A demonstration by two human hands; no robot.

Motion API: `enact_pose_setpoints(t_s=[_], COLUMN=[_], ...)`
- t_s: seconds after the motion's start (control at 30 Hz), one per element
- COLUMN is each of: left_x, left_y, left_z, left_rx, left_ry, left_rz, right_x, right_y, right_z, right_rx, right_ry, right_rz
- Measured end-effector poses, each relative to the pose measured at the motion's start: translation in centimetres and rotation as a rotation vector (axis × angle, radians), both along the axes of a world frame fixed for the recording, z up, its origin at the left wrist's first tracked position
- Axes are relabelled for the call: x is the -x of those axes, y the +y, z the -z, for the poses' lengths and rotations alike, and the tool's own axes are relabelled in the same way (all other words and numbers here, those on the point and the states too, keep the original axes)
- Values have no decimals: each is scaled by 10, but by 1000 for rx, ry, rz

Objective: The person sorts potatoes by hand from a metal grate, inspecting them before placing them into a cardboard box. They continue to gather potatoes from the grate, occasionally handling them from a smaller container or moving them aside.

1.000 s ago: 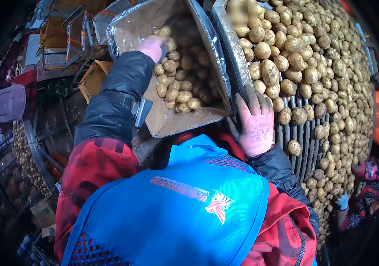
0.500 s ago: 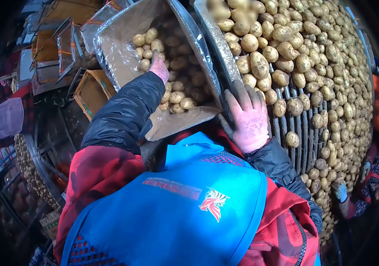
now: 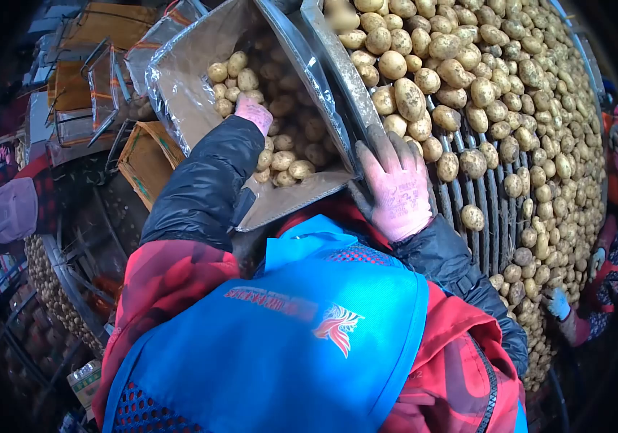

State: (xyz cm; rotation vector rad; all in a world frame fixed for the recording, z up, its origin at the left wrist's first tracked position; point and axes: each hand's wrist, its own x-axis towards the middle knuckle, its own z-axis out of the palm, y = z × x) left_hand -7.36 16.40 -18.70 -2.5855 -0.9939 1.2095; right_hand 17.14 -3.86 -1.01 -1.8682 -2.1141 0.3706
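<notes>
My left hand [image 3: 254, 113], in a pink work glove, reaches into a plastic-lined cardboard box [image 3: 193, 79]. It rests against the potatoes [image 3: 284, 160] piled inside; its fingers are mostly hidden, so I cannot see whether they grip one. My right hand [image 3: 397, 189] wears a pink glove with dirty grey fingers. Those fingers lie spread on the metal edge [image 3: 349, 79] of the sorting table, between the box and the loose potatoes [image 3: 410, 99], and nothing is held in them.
Metal bars [image 3: 479, 206] show between potatoes on the table. Across it, at the right, is another person's gloved hand [image 3: 559, 304]. More cardboard boxes [image 3: 149, 160] stand in frames at left, near a backpack [image 3: 9, 209]. A second potato heap [image 3: 56, 289] lies lower left.
My left hand has sunk a little deeper among the potatoes, its fingers less visible. My right hand stays on the metal edge. The whole view has shifted slightly.
</notes>
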Motion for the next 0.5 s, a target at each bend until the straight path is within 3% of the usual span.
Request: enact_pose_setpoints(t_s=[0.13, 0.23, 0.43, 0.5], left_x=[2, 16, -12, -17], left_y=[9, 4, -6, 3], left_z=[-45, -39, -9, 8], left_rx=[88, 69, 19, 59], left_ry=[-165, -243, -8, 72], left_rz=[-68, -120, -215, -403], right_x=[1, 2, 3, 1], right_y=[-1, -1, -3, -2], right_z=[-1, 2, 3, 2], right_rx=[6, -23, -15, 1], right_ry=[-14, -16, -32, -43], right_rz=[8, 10, 14, 14])
